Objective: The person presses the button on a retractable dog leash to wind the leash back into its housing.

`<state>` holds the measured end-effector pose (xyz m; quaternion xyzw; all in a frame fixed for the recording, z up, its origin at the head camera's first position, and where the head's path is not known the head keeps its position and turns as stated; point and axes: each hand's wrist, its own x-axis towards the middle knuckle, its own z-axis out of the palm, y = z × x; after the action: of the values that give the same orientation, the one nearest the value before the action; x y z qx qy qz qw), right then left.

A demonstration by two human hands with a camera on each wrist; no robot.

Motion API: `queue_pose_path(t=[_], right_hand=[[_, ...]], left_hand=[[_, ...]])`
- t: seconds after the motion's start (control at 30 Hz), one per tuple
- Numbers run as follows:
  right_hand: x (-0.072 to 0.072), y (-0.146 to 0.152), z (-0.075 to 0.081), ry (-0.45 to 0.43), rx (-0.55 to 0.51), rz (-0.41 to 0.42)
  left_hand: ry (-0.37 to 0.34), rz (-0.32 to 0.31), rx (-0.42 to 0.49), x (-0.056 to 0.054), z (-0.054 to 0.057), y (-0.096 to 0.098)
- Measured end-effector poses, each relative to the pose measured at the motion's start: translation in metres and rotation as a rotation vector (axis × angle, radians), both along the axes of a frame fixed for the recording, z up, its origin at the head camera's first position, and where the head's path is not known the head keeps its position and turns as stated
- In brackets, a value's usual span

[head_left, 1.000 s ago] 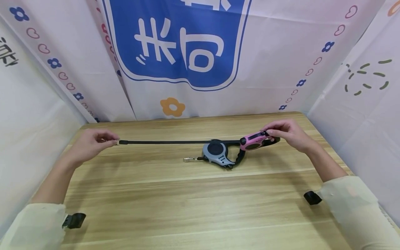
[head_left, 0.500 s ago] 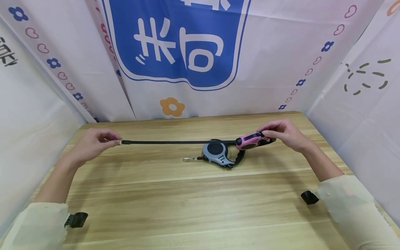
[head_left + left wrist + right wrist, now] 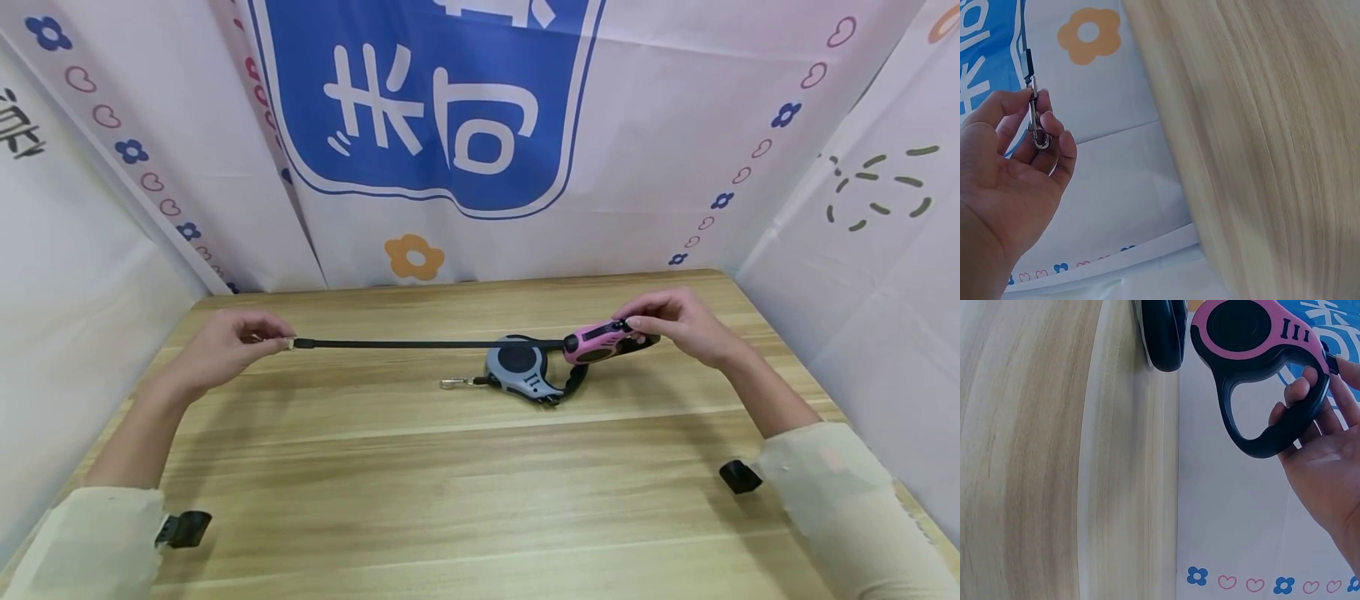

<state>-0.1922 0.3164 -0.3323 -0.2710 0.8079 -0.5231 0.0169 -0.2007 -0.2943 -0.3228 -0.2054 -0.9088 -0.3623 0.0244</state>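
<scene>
My right hand (image 3: 678, 323) grips the black loop handle of a pink retractable dog leash (image 3: 596, 342), held above the table. In the right wrist view several fingers curl through the handle (image 3: 1300, 422), and the thumb lies by a black button at its top. A black strap (image 3: 420, 343) runs taut and level from the pink case to my left hand (image 3: 240, 346). The left hand pinches the strap's metal clip (image 3: 1036, 122) between thumb and fingers. Behind the strap a grey retractable leash (image 3: 517, 371) lies on the table, its metal clip (image 3: 453, 383) pointing left.
The wooden table (image 3: 480, 500) ends at a white cloth wall (image 3: 630, 208) with a blue printed sign. Cloth walls also stand on the left and right. A black wrist device (image 3: 183, 529) sits by the left sleeve, another device (image 3: 741, 477) by the right.
My right hand and the pink leash have shifted a little to the left. The left hand has moved slightly to the right, so the strap between them is shorter. The grey leash stays put.
</scene>
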Motion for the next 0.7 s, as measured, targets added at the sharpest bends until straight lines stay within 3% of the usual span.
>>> queue_pose_path(t=[0.7], right_hand=[[-0.003,-0.002,-0.004,0.004,0.002,-0.005]], left_hand=[[-0.042,-0.001,0.003,-0.004,-0.002,0.011]])
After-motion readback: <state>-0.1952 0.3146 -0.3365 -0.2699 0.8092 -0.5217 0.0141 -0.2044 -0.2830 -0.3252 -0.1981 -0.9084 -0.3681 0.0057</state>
